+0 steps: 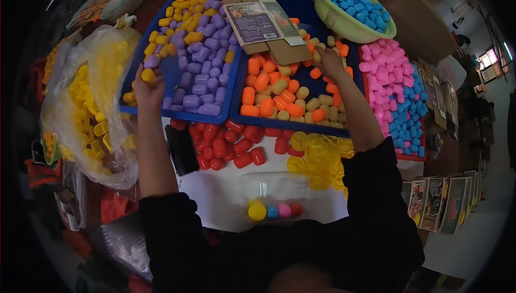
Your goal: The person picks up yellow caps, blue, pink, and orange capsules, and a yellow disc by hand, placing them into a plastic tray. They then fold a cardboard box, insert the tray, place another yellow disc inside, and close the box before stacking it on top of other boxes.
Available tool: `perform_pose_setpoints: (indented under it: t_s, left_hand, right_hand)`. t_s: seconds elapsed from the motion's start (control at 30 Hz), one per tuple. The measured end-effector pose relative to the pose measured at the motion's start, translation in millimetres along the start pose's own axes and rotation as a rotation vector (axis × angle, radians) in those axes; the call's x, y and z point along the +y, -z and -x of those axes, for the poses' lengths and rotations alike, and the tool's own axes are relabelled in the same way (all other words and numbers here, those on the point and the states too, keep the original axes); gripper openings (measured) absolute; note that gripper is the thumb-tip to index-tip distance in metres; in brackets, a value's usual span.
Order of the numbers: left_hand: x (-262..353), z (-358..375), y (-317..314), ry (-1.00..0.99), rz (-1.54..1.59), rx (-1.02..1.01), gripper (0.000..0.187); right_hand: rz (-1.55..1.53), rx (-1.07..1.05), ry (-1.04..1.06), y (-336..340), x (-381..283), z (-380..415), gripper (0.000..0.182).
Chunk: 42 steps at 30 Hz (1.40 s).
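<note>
Left hand clamped on a yellow capsule at the purple tray's near-left edge, right hand closing among orange capsules; clear pack at the counter's near edge holds four, apparently partly filled.

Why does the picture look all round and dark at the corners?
Head view: a fisheye lens bends straight edges, so the blue trays curve; corners fall black; the clear plastic bag shows glare; the left hand and right hand look fairly sharp.

Bright, fisheye-warped, dark vignetted corners
</note>
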State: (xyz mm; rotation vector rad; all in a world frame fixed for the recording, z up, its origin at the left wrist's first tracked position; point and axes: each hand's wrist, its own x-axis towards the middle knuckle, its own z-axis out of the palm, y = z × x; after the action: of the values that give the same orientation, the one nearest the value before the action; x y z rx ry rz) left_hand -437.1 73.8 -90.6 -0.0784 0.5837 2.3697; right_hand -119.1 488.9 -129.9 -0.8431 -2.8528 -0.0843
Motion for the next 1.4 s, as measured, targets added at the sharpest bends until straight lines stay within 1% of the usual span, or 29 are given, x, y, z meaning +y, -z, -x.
perform_pose_setpoints:
  t_s: [0.03,0.1,0.17,0.2,0.27,0.3,0.37,0.4,0.47,0.53,0.63,0.7,0.77,0.8,0.83,0.87,0.9,0.93,1.0,1.03,1.1,1.13,1.17,1.2,1.23,1.27,1.3,1.37,1.4]
  left_hand:
    - [1,3,4,0.000,0.001,0.008,0.025]
    - [-3,5,16,0.078,0.077,-0.175,0.029]
    - [-16,20,4,0.071,0.108,-0.165,0.030]
    - [-24,30,-5,0.051,0.137,-0.168,0.032]
    - [-36,45,-13,0.096,0.168,-0.199,0.031]
    - [-42,53,-17,0.139,0.190,-0.241,0.029]
    - [-57,70,-23,0.188,0.178,-0.235,0.028]
    - [-64,79,-26,0.236,0.163,-0.231,0.027]
    - [-80,103,-34,0.226,0.109,-0.202,0.027]
    - [-97,138,-47,0.120,-0.138,-0.135,0.031]
    - [-107,181,-50,0.173,-0.290,-0.190,0.036]
    - [-105,208,-51,0.157,-0.664,-0.205,0.036]
    - [-109,237,-56,0.099,-1.063,-0.280,0.032]
    - [-114,248,-58,0.118,-1.062,-0.264,0.032]
    - [-119,257,-60,0.110,-1.290,-0.444,0.030]
    - [-127,264,-63,0.090,-1.510,-0.635,0.029]
    - [-141,272,-65,0.017,-1.623,-0.719,0.027]
    - [-153,275,-63,0.015,-1.617,-0.718,0.027]
    - [-175,279,-57,-0.100,-1.923,-1.006,0.028]
    - [-183,280,-52,-0.103,-1.923,-1.006,0.028]
    - [-194,280,-47,-0.023,-2.254,-1.172,0.027]
    - [-193,280,-48,-0.030,-2.259,-1.162,0.027]
    - [-190,279,-47,0.014,-2.166,-1.044,0.027]
    - [-185,278,-46,0.054,-2.072,-0.926,0.027]
    - [-179,274,-45,0.048,-2.082,-0.911,0.027]
    - [-172,268,-44,0.247,-1.587,-0.540,0.028]
    - [-167,266,-43,0.392,-1.062,-0.197,0.029]
    - [-165,273,-42,0.376,-1.064,-0.202,0.030]
    - [-165,276,-43,0.367,-1.069,-0.215,0.030]
  right_hand:
    - [0.060,0.024,0.031,4,-6,9,0.056]
    - [0.126,0.033,0.061,14,-17,29,0.056]
    - [0.108,0.227,0.168,24,-26,52,0.053]
    - [0.110,0.215,0.170,32,-27,63,0.053]
    - [-0.379,0.142,0.080,50,-31,74,0.041]
    - [-0.377,0.139,0.086,55,-34,75,0.041]
    - [-0.403,-0.018,0.133,62,-48,77,0.028]
    - [-0.405,-0.016,0.136,64,-58,73,0.028]
    - [-0.372,-0.207,0.054,68,-78,57,0.029]
    - [-0.285,-0.251,0.108,50,-82,43,0.034]
    - [-0.098,-0.335,0.093,48,-92,41,0.048]
    - [-0.145,-0.141,0.025,57,-89,60,0.048]
    - [-0.505,0.144,0.068,102,-95,114,0.046]
    - [-0.583,0.086,0.038,125,-102,147,0.044]
    - [-0.655,0.033,0.007,144,-109,184,0.042]
    - [-0.693,-0.044,0.101,148,-113,218,0.041]
    - [-0.728,-0.117,0.198,148,-115,249,0.039]
    - [-0.725,-0.198,0.165,149,-125,277,0.038]
    - [-0.720,-0.281,0.132,139,-148,309,0.037]
    - [-0.648,-0.320,0.124,131,-158,318,0.036]
    - [-0.573,-0.350,0.127,119,-167,325,0.035]
    - [-0.590,-0.353,0.209,114,-169,326,0.037]
    - [-0.608,-0.355,0.295,110,-170,326,0.038]
    - [-0.610,-0.352,0.309,107,-166,326,0.038]
    - [-0.780,-0.420,0.265,106,-159,327,0.040]
    - [-0.949,-0.490,0.216,104,-154,328,0.041]
    - [-0.951,-0.491,0.229,104,-151,330,0.041]
    - [-0.886,-0.523,0.016,107,-146,334,0.046]
    - [-0.883,-0.522,0.022,111,-146,334,0.046]
